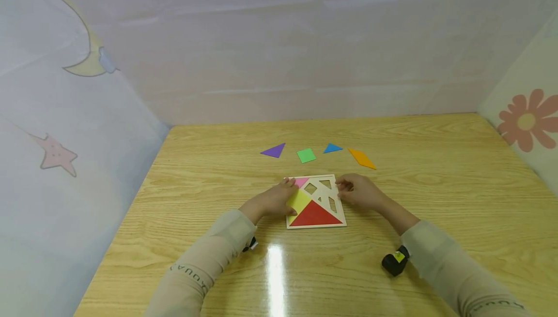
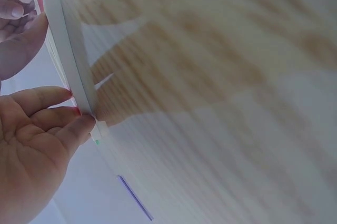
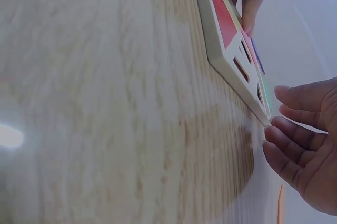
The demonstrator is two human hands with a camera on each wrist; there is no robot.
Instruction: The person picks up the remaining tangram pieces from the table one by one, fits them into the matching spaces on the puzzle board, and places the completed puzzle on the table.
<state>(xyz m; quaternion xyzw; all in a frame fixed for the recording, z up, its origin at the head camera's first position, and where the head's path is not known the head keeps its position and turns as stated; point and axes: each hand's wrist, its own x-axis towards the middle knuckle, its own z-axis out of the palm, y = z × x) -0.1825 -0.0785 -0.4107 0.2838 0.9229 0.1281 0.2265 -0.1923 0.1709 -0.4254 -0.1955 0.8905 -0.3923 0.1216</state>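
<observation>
A square wooden tangram board [image 1: 320, 226] lies flat on the table. A red triangle [image 1: 315, 214], a yellow triangle [image 1: 301, 201] and a partly covered pink triangle [image 1: 301, 181] sit in it; several cut-out openings show on its right side. My left hand [image 1: 275, 200] rests along the board's left edge, thumb and fingers spread, fingertips touching the board in the left wrist view. At the right edge is my right hand [image 1: 359, 191], fingers loosely bent, fingertips at the rim in the right wrist view [image 3: 310, 139]. Nothing shows between its thumb and fingers.
Beyond the board lie a purple triangle [image 1: 275, 150], a green square [image 1: 306, 155], a blue triangle [image 1: 333, 148] and an orange parallelogram [image 1: 362, 158]. The wooden table [image 1: 209, 172] meets printed cloth walls [image 1: 305, 55] at the back and sides.
</observation>
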